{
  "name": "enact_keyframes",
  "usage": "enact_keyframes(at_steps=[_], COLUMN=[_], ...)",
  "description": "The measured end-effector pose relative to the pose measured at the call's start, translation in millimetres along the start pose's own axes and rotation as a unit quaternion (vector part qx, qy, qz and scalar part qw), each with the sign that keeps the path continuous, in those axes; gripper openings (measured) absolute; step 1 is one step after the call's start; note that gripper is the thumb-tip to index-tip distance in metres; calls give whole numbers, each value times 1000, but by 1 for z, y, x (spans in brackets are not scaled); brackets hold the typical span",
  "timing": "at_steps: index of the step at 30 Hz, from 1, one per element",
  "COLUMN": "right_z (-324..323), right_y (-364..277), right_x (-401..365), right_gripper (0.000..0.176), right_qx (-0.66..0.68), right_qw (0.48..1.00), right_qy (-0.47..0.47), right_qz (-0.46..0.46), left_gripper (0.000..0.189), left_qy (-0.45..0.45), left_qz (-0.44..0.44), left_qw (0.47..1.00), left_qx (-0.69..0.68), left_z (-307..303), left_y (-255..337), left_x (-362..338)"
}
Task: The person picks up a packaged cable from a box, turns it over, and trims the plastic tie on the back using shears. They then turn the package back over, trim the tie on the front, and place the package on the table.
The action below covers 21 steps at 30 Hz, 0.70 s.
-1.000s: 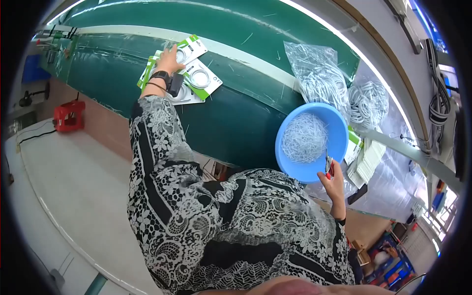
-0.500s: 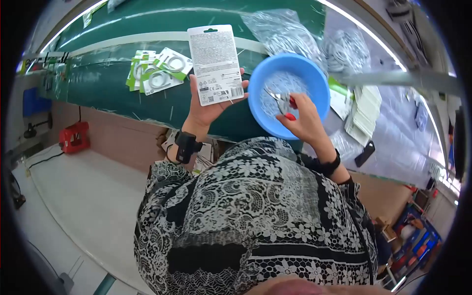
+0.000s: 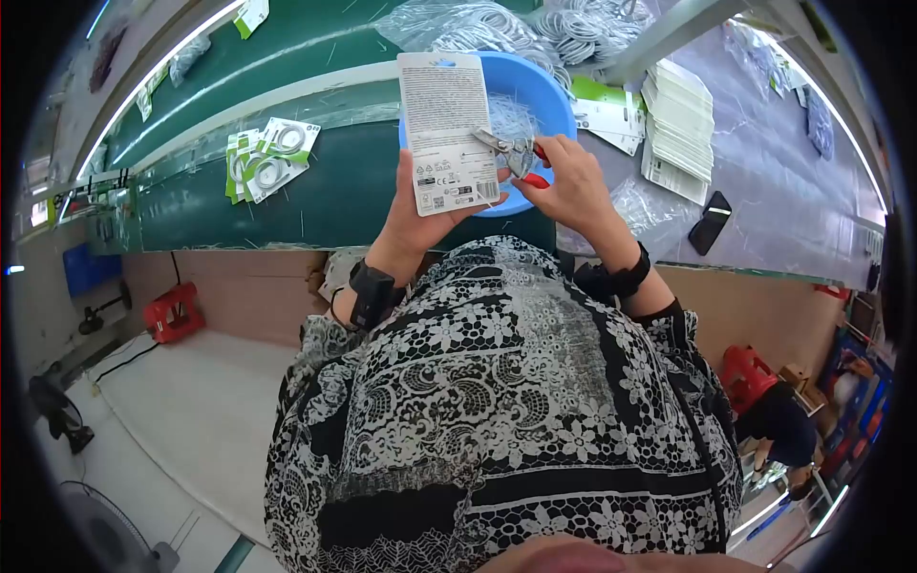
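Note:
A white printed packaging card (image 3: 444, 124) is held upright in my left hand (image 3: 413, 218), its text side facing me. My right hand (image 3: 573, 186) grips metal cutters (image 3: 516, 156) with red handles, their tips close to the card's right edge. Behind the card and cutters sits a blue basin (image 3: 559, 100) with thin whitish strips (image 3: 509, 116) in it. The card hides the basin's left part.
Packaged coiled cables (image 3: 277, 158) lie on the green table (image 3: 334, 196) at left. Bagged cables (image 3: 497, 27) are behind the basin. Stacked cards (image 3: 678, 129) and a black phone (image 3: 710, 222) lie at right. Another person (image 3: 783, 425) is at lower right.
The card has moved right, now in front of the basin. The cutters have come out from over the basin's middle to the card's right edge. The view has shifted.

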State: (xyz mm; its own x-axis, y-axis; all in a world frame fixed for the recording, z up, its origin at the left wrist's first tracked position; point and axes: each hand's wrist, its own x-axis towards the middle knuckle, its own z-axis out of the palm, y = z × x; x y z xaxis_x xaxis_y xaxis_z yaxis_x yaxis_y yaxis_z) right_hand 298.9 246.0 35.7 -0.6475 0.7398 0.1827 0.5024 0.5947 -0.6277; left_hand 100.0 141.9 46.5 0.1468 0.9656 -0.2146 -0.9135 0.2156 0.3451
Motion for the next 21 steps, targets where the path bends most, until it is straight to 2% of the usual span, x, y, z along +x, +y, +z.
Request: enact_keyframes(at_steps=[5, 8, 12, 17, 19, 21], right_z=[7, 12, 14, 20, 18, 15], right_y=[28, 34, 46, 51, 44, 36], right_x=[-19, -29, -34, -38, -36, -31], right_gripper=[40, 33, 33, 35, 35, 35], right_qx=[-11, 47, -7, 4, 37, 54], right_qw=[1000, 979, 968, 959, 970, 975], right_qy=[-8, -145, -212, -238, -205, -186], right_qz=[-6, 133, 135, 156, 124, 111], left_gripper=[87, 85, 83, 80, 80, 80], left_qy=[23, 58, 75, 85, 63, 79], left_qz=[-42, -49, -81, -102, -107, -107], left_qw=[999, 996, 993, 990, 992, 991], left_qx=[13, 36, 41, 51, 20, 33], left_z=[-8, -16, -34, -36, -34, -32], left_y=[-24, -36, -45, -49, -50, -52], left_x=[13, 17, 22, 19, 19, 20])
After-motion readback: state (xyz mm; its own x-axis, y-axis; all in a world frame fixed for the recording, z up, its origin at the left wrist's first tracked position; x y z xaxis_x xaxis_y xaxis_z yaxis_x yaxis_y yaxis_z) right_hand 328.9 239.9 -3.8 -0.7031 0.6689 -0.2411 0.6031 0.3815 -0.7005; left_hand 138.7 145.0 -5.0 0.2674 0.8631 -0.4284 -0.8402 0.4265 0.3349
